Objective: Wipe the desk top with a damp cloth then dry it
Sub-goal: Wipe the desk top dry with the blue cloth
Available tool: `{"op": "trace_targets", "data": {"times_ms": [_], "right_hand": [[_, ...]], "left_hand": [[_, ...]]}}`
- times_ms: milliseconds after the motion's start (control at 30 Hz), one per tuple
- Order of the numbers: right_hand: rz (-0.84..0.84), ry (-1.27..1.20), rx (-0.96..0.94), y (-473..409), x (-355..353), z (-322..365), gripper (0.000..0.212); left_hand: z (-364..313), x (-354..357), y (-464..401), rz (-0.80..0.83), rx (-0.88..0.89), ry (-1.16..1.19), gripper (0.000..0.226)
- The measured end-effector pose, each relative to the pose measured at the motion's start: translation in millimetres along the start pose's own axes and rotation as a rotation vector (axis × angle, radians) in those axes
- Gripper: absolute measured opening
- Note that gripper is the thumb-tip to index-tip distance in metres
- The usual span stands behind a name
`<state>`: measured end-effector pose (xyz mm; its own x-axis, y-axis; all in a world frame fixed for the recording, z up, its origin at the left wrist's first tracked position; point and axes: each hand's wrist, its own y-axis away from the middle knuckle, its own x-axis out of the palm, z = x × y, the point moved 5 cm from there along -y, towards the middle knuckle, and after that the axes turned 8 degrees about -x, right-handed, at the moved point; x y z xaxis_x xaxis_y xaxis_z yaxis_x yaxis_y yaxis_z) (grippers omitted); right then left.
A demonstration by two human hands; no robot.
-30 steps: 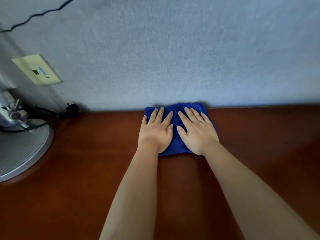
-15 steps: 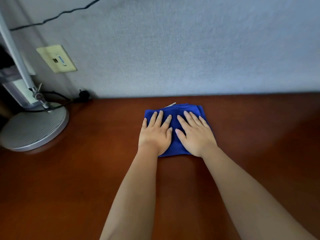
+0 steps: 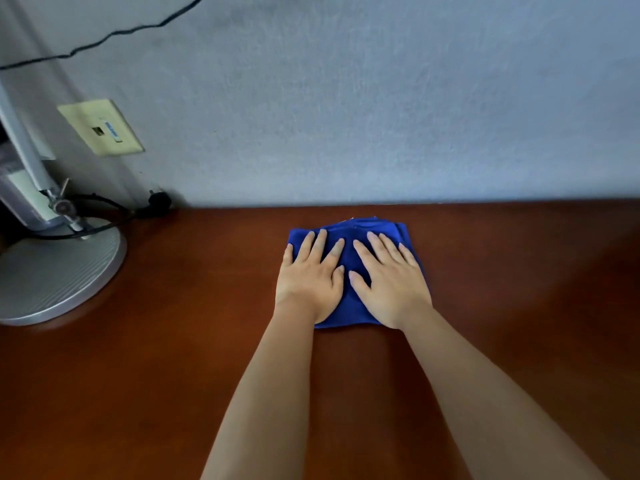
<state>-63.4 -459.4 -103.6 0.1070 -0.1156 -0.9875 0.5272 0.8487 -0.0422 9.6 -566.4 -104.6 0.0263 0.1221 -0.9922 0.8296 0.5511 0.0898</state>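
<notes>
A folded blue cloth [image 3: 349, 244] lies flat on the reddish-brown wooden counter [image 3: 173, 358], near the back edge but apart from the grey wall [image 3: 381, 116]. The left hand [image 3: 310, 280] presses palm-down on the left half of the cloth, fingers straight and slightly spread, gripping nothing. The right hand [image 3: 391, 285] presses palm-down on the right half in the same manner, fingers extended toward the wall. The two thumbs lie close together over the middle of the cloth. A strip of cloth shows beyond the fingertips and another between the hands at the near edge. Both bare forearms reach in from the bottom of the view.

At far left a lamp [image 3: 20, 157] stands on a round grey ribbed base [image 3: 59, 275] resting on the counter. A black cable [image 3: 104, 209] loops behind the base toward the wall. A cream wall plate [image 3: 100, 128] is mounted above it. A second black cable [image 3: 114, 34] runs across the upper wall.
</notes>
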Motion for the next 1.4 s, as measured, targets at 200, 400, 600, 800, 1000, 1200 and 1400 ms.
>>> {"op": "trace_targets", "data": {"times_ms": [200, 400, 600, 800, 1000, 1200, 1400], "right_hand": [[-0.006, -0.003, -0.005, -58, 0, -24, 0.060], [-0.015, -0.003, 0.001, -81, 0, -34, 0.060], [-0.004, -0.013, -0.001, -60, -2, -27, 0.060], [-0.006, -0.015, 0.009, -18, -1, -12, 0.060], [-0.017, -0.002, 0.019, -14, 1, -10, 0.061], [-0.008, 0.002, 0.020, -50, 0, -24, 0.061], [-0.012, 0.014, 0.017, -83, 1, -34, 0.060]], "left_hand": [[3, -7, -61, -0.011, -0.018, 0.017, 0.053], [3, -10, -86, -0.019, -0.018, 0.012, 0.053], [3, -7, -63, -0.009, -0.017, 0.014, 0.053], [0, -3, -21, 0.006, 0.009, 0.026, 0.053], [1, -1, -19, 0.007, 0.019, 0.032, 0.053], [2, -6, -57, -0.003, 0.016, 0.035, 0.053], [6, -9, -86, -0.013, -0.005, 0.048, 0.053]]}}
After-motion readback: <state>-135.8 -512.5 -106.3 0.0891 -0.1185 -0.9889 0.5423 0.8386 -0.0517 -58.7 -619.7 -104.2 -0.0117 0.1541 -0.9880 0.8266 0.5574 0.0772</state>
